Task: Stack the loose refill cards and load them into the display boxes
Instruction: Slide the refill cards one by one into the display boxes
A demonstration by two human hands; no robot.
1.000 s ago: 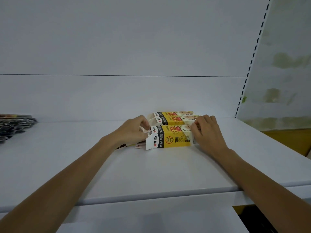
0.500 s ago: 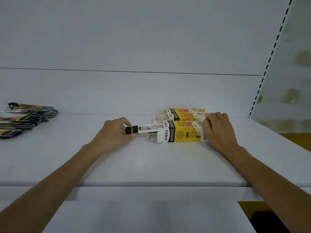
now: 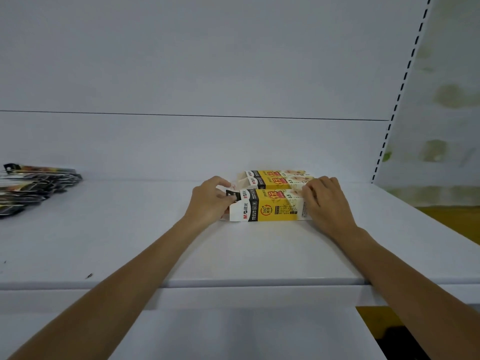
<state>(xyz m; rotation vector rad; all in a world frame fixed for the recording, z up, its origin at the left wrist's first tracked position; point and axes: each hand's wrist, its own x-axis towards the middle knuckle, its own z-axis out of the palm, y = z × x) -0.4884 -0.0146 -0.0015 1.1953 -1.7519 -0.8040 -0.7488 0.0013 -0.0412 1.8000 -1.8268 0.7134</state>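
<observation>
Two hands are working mid-frame: the left hand is pinching a refill card at the nearest display box's open end, while the right hand is gripping its other end. Loading is seemingly proceeding; the next move is calling for a straight push inward.

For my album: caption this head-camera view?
Left hand pinches a black-ended refill card poking from the front yellow cardboard display box; right hand steadies it.

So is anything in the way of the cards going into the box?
Nothing I can see. The left hand holds the cards right at the open end of the near box. The right hand holds its other end, clear of the opening.
</observation>
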